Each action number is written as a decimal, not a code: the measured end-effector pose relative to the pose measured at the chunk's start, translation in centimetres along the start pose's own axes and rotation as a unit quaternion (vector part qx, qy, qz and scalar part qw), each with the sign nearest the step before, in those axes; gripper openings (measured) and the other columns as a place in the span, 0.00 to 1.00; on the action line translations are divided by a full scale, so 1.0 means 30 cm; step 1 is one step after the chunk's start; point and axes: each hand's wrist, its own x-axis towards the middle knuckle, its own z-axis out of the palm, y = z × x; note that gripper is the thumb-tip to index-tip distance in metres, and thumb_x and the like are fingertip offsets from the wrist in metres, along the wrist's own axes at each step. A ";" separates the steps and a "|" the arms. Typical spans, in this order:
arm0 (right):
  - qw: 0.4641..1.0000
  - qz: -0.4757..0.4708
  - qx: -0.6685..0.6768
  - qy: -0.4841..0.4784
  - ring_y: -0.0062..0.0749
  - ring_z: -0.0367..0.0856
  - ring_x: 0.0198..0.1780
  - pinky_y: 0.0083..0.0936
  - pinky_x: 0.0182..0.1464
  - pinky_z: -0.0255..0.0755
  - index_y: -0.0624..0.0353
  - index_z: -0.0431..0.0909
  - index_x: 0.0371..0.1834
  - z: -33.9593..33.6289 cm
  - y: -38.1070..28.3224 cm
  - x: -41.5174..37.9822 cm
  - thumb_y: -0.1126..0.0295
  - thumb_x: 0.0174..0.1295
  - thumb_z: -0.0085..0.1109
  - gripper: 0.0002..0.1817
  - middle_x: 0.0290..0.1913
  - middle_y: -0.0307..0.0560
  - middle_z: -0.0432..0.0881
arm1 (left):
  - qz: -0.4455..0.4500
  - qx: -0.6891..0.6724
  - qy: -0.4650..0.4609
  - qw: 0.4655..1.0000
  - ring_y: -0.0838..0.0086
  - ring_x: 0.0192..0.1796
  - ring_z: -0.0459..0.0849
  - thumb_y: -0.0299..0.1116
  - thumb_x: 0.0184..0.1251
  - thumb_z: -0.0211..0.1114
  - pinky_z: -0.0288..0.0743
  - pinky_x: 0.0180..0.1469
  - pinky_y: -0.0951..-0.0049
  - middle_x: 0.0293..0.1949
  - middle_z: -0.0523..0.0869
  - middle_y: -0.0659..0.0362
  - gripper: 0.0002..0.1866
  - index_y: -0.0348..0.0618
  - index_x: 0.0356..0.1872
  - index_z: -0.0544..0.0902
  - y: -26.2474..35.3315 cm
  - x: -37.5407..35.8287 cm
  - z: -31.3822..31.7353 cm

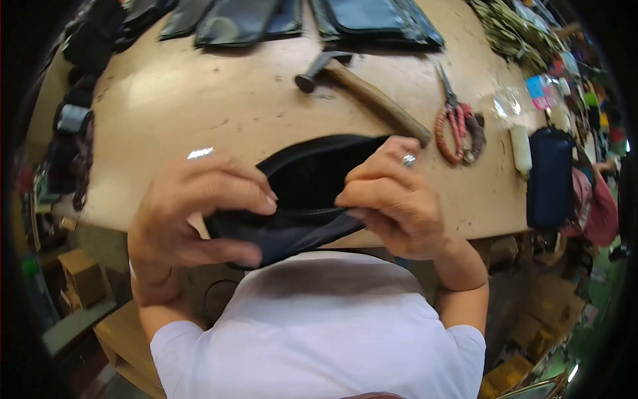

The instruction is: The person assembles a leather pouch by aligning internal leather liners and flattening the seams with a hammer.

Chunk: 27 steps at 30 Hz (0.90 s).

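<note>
A black zippered pouch [299,229] is held up at the near edge of the table, its mouth gaping and zipper teeth showing along the rim. My left hand [199,213] is curled around the pouch's left end, with fingers over the rim and the thumb lower down on the outside; it is slightly blurred. At the right end, my right hand [399,199], with a ring on one finger, pinches the rim near the zipper. A hammer [375,100] with a wooden handle lies just beyond, its handle end close to my right hand.
Red-handled scissors [455,120] lie right of the hammer. Stacked dark pouches [375,23] line the far side. Toward the right edge are a clear plastic bottle [518,101], a white bottle [520,147] and a dark blue case [550,176]. Cardboard boxes [83,276] stand low on the left.
</note>
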 end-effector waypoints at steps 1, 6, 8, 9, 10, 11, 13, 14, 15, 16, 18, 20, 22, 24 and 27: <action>1.000 -0.021 0.012 0.008 0.31 0.73 0.35 0.32 0.50 0.58 0.54 0.77 0.33 -0.014 0.014 0.028 0.76 0.45 0.62 0.11 0.33 0.38 0.76 | 0.021 -0.186 -0.021 0.982 0.63 0.39 0.80 0.31 0.34 0.78 0.74 0.40 0.68 0.36 0.80 0.52 0.26 0.39 0.39 0.78 -0.045 -0.002 -0.038; 0.980 -0.011 0.140 0.142 0.32 0.74 0.38 0.30 0.50 0.63 0.61 0.77 0.33 0.000 0.131 0.089 0.81 0.50 0.58 0.07 0.33 0.43 0.77 | 0.046 -0.267 0.093 0.958 0.54 0.50 0.74 0.49 0.42 0.70 0.63 0.58 0.53 0.38 0.77 0.47 0.31 0.37 0.44 0.72 -0.174 -0.005 0.020; 0.980 -0.014 0.114 0.163 0.33 0.74 0.38 0.28 0.49 0.65 0.62 0.77 0.34 0.005 0.143 0.122 0.80 0.51 0.58 0.06 0.33 0.44 0.78 | 0.087 -0.239 0.087 0.963 0.56 0.50 0.74 0.49 0.39 0.70 0.57 0.61 0.52 0.37 0.76 0.48 0.31 0.39 0.41 0.71 -0.176 0.029 0.016; 0.980 -0.016 0.100 0.174 0.33 0.74 0.38 0.27 0.48 0.66 0.63 0.76 0.34 0.003 0.148 0.141 0.80 0.52 0.58 0.06 0.33 0.44 0.78 | 0.107 -0.224 0.083 0.965 0.57 0.50 0.73 0.49 0.38 0.70 0.55 0.63 0.52 0.37 0.76 0.49 0.30 0.39 0.40 0.71 -0.175 0.048 0.010; 0.982 -0.038 0.071 0.173 0.33 0.74 0.40 0.23 0.46 0.67 0.64 0.76 0.35 -0.017 0.161 0.159 0.81 0.52 0.57 0.06 0.34 0.44 0.77 | 0.139 -0.198 0.096 0.965 0.59 0.50 0.73 0.43 0.36 0.71 0.55 0.63 0.54 0.38 0.75 0.50 0.30 0.38 0.41 0.71 -0.161 0.066 -0.005; 0.979 -0.039 0.068 0.186 0.33 0.74 0.40 0.24 0.47 0.67 0.64 0.77 0.35 -0.028 0.160 0.183 0.81 0.52 0.56 0.06 0.35 0.45 0.77 | 0.173 -0.171 0.109 0.964 0.62 0.49 0.73 0.37 0.34 0.72 0.55 0.64 0.56 0.40 0.74 0.51 0.31 0.36 0.43 0.70 -0.136 0.089 -0.030; 0.980 -0.015 0.007 0.199 0.36 0.75 0.42 0.27 0.48 0.67 0.63 0.76 0.38 -0.049 0.137 0.228 0.83 0.51 0.55 0.10 0.38 0.46 0.78 | 0.200 -0.131 0.156 0.958 0.67 0.51 0.72 0.32 0.35 0.73 0.54 0.64 0.61 0.45 0.72 0.54 0.33 0.35 0.46 0.68 -0.099 0.129 -0.038; 0.980 -0.034 -0.008 0.197 0.38 0.74 0.42 0.27 0.48 0.67 0.63 0.76 0.39 -0.051 0.120 0.242 0.83 0.50 0.55 0.12 0.39 0.47 0.77 | 0.181 -0.149 0.245 0.941 0.64 0.46 0.73 0.38 0.38 0.70 0.54 0.63 0.53 0.36 0.75 0.53 0.30 0.42 0.44 0.66 -0.089 0.157 0.000; 0.979 -0.050 -0.023 0.197 0.39 0.74 0.42 0.28 0.48 0.67 0.64 0.75 0.40 -0.046 0.098 0.249 0.83 0.49 0.55 0.13 0.39 0.48 0.77 | 0.160 -0.124 0.237 0.950 0.63 0.48 0.74 0.34 0.39 0.71 0.55 0.63 0.54 0.37 0.75 0.54 0.30 0.42 0.45 0.66 -0.095 0.161 0.003; 0.977 -0.062 -0.038 0.198 0.41 0.74 0.41 0.28 0.47 0.67 0.64 0.74 0.41 -0.039 0.078 0.251 0.83 0.48 0.55 0.15 0.40 0.49 0.77 | 0.136 -0.100 0.226 0.959 0.62 0.50 0.74 0.30 0.40 0.71 0.56 0.63 0.55 0.38 0.75 0.55 0.30 0.42 0.47 0.66 -0.100 0.165 0.006; 0.969 -0.090 -0.045 0.224 0.44 0.73 0.41 0.30 0.47 0.67 0.64 0.72 0.43 -0.004 0.058 0.238 0.84 0.46 0.55 0.17 0.40 0.49 0.76 | 0.104 -0.152 0.215 0.959 0.65 0.53 0.72 0.24 0.41 0.70 0.59 0.60 0.62 0.42 0.74 0.57 0.29 0.39 0.48 0.68 -0.098 0.172 0.025; 0.969 -0.087 0.014 0.231 0.36 0.75 0.37 0.27 0.39 0.69 0.64 0.72 0.39 0.009 0.052 0.201 0.78 0.51 0.59 0.11 0.37 0.49 0.75 | 0.133 -0.142 0.200 0.960 0.76 0.48 0.71 0.21 0.42 0.70 0.62 0.54 0.74 0.44 0.71 0.60 0.28 0.37 0.48 0.71 -0.108 0.179 0.027; 0.966 -0.051 0.137 0.213 0.31 0.75 0.34 0.24 0.35 0.70 0.63 0.72 0.37 0.016 0.010 0.178 0.74 0.53 0.61 0.10 0.36 0.49 0.75 | 0.126 -0.154 0.206 0.958 0.76 0.47 0.71 0.22 0.42 0.69 0.62 0.53 0.75 0.41 0.72 0.61 0.26 0.36 0.47 0.71 -0.097 0.194 0.035; 0.967 -0.074 0.129 0.207 0.26 0.74 0.31 0.20 0.31 0.69 0.63 0.72 0.35 0.011 0.005 0.188 0.68 0.53 0.64 0.13 0.34 0.47 0.73 | 0.116 -0.156 0.201 0.960 0.77 0.46 0.71 0.22 0.42 0.68 0.62 0.52 0.76 0.41 0.72 0.61 0.25 0.36 0.46 0.71 -0.094 0.201 0.036; 0.970 -0.049 0.129 0.199 0.25 0.73 0.30 0.19 0.32 0.69 0.64 0.73 0.34 -0.006 -0.022 0.189 0.70 0.52 0.65 0.12 0.33 0.45 0.73 | 0.101 -0.133 0.191 0.967 0.78 0.45 0.69 0.22 0.41 0.67 0.61 0.51 0.78 0.40 0.71 0.61 0.24 0.37 0.44 0.70 -0.068 0.220 0.038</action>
